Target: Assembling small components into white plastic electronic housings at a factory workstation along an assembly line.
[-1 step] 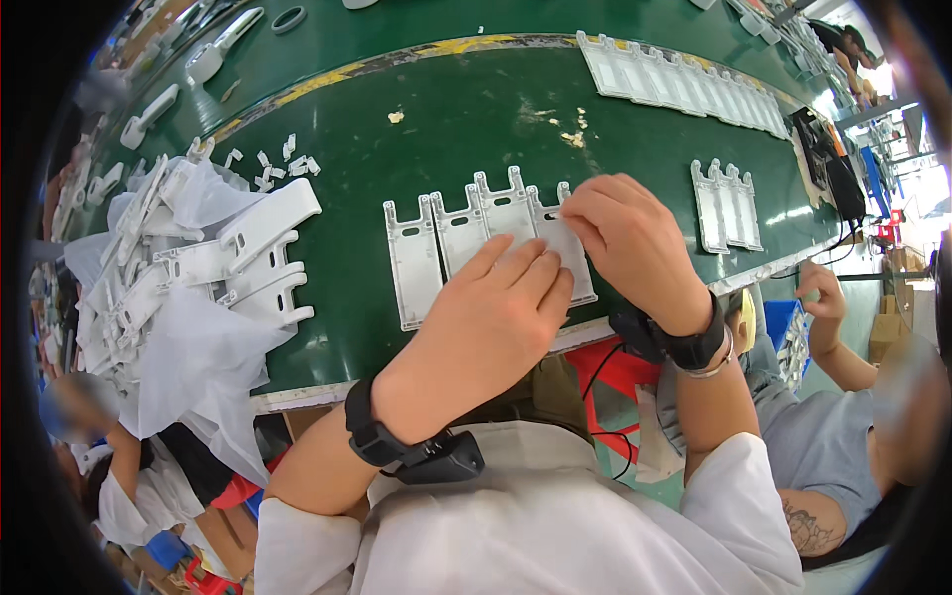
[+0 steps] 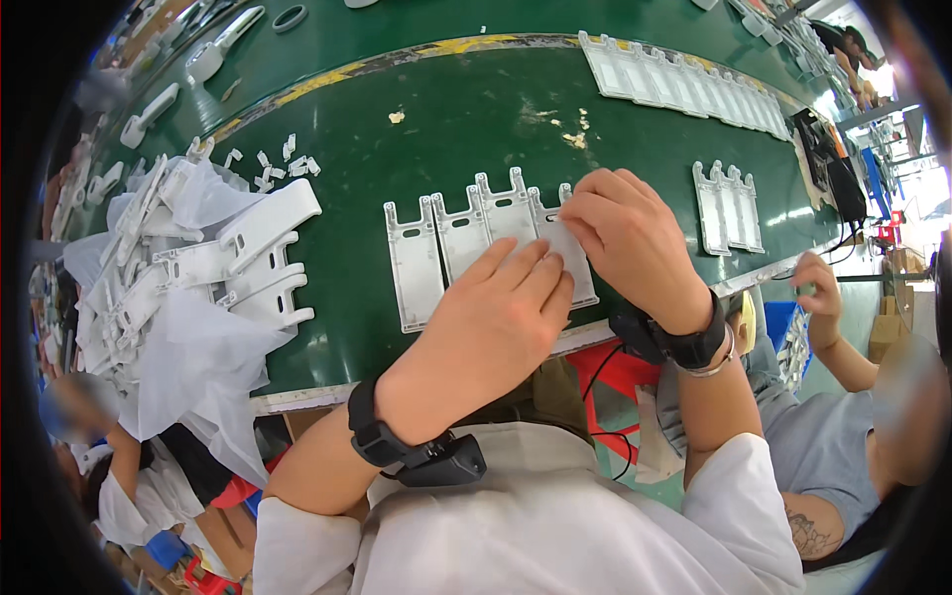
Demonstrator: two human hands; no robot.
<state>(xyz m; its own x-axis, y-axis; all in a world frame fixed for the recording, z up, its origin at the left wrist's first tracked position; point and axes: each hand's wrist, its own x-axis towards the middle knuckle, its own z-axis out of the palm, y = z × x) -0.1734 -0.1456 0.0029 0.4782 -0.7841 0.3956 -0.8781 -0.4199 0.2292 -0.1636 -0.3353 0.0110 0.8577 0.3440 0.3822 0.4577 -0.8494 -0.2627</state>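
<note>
A row of white plastic panels (image 2: 416, 264), each with two prongs and small slots along its far end, lies in front of me on the green table. Flat across the right-hand panels rests my left hand (image 2: 491, 317), its fingers stretched out and covering their near parts. My right hand (image 2: 627, 233) is curled in a pinch at the far right corner of the rightmost panel (image 2: 573, 263), close to its prong. Whatever is between those fingertips is hidden.
Left, white parts (image 2: 263, 233) are heaped with translucent wrapping (image 2: 203, 352); small white pieces (image 2: 290, 164) lie beyond. Similar panels stand in a short group (image 2: 727, 210) at right and a long row (image 2: 684, 84) far right. A co-worker's hand (image 2: 815, 288) is near the table edge.
The co-worker's hand at the right has shifted slightly upward and its fingers have curled differently. My own hands and the panels show no clear movement.
</note>
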